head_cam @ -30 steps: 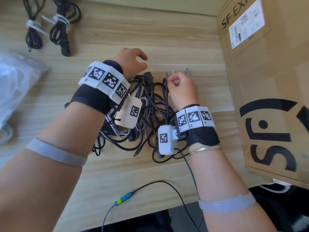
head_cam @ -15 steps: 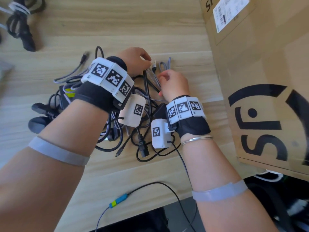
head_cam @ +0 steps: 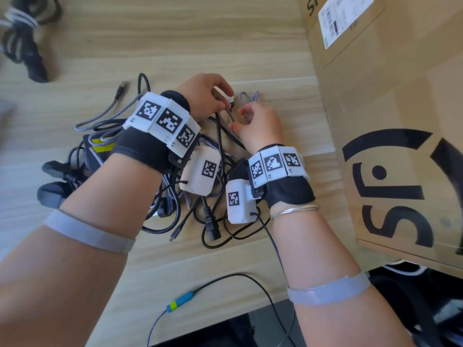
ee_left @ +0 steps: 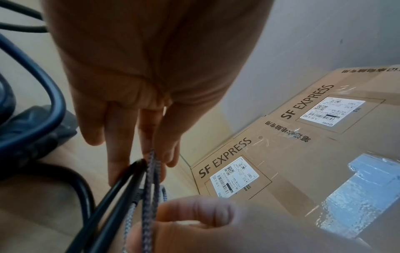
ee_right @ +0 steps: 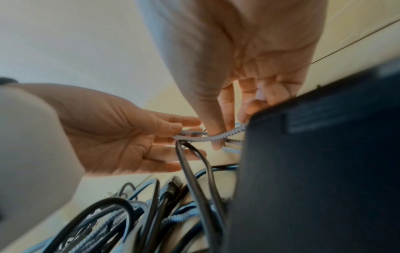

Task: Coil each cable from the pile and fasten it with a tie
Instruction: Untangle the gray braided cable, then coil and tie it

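Observation:
A tangled pile of black and braided grey cables point(head_cam: 200, 196) lies on the wooden table point(head_cam: 175, 46) under both wrists. My left hand point(head_cam: 208, 96) pinches the plug end of a braided grey cable point(head_cam: 231, 116) at the pile's far edge. In the left wrist view the same braided cable point(ee_left: 152, 171) runs from the fingertips beside a black cable point(ee_left: 121, 184). My right hand point(head_cam: 258, 121) pinches that braided cable point(ee_right: 223, 136) just to the right, where it loops beyond the knuckles. A black cable point(ee_right: 194, 179) hangs below the two hands.
A large SF Express cardboard box point(head_cam: 390, 121) stands close on the right. Two tied black cable coils point(head_cam: 22, 38) lie at the far left. A black power brick with a yellow label point(head_cam: 100, 149) sits in the pile. A thin wire with a blue-green connector point(head_cam: 180, 300) crosses the near edge.
The head view has shifted right and nearer. Both hands have come together at the far edge of the pile; the left hand now pinches the braided cable's plug next to the right hand.

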Demonstrator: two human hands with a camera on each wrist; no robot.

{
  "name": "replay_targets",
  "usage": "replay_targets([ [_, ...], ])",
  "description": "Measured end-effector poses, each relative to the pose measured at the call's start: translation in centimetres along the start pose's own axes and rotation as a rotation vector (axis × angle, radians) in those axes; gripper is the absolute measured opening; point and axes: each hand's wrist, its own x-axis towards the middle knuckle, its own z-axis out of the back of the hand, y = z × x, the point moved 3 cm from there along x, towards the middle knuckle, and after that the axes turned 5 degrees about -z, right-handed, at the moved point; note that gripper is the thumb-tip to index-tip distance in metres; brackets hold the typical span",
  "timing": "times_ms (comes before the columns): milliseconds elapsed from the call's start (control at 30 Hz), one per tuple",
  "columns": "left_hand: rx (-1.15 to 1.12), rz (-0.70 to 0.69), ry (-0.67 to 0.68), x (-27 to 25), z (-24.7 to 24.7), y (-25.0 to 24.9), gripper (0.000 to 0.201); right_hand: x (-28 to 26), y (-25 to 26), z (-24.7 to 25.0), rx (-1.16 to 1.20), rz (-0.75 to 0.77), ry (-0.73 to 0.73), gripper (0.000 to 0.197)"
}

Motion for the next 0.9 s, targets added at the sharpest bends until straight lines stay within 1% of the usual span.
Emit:
replay_targets([
  [133,-0.076,-0.033,-0.065,-0.3,0.2,0.1,0.019,-0.1,-0.1,-0.3,-0.105,-0.039,0.098,0.035],
  [267,-0.119,-0.065,-0.097,-0.8,0.4,0.1,0.014,-0.2,0.7,-0.5,-0.202,0.009,0.126,0.027],
  [333,-0.181,-0.081,-0.142,-1.0,0.6,0.1,0.013,-0.5,0.9,-0.3,-0.161,0.025,0.077,0.024],
  [433,-0.347,-0.074,-0.249,-1.4,1.1,-0.1,0.012,-1.2,1.3,1.2,-0.005,0.069,-0.087,0.017],
  [467,-0.405,-0.067,-0.266,-1.6,1.3,-0.2,0.014,-1.5,1.5,1.9,0.055,0.097,-0.130,0.014],
  [500,-0.439,-0.056,-0.264,-1.8,1.4,-0.4,0.019,-1.8,1.8,2.4,0.107,0.128,-0.154,0.012],
  [567,-0.429,-0.052,-0.213,-2.0,1.5,-0.7,0.028,-2.4,2.8,3.0,0.153,0.193,-0.162,0.010],
  [600,-0.420,-0.071,-0.184,-2.1,1.4,-0.9,0.026,-2.8,3.4,3.1,0.171,0.221,-0.156,0.010],
  [667,-0.448,-0.129,-0.153,-2.5,1.4,-1.4,0.017,-3.2,4.3,3.0,0.226,0.264,-0.145,0.008],
  [767,-0.487,-0.165,-0.175,-2.8,2.3,-1.2,0.024,-3.6,5.0,2.8,0.234,0.315,-0.138,0.011],
  [900,-0.551,-0.190,-0.113,-3.6,3.1,-1.2,0.024,-4.2,5.8,2.9,0.274,0.360,-0.133,0.016],
])
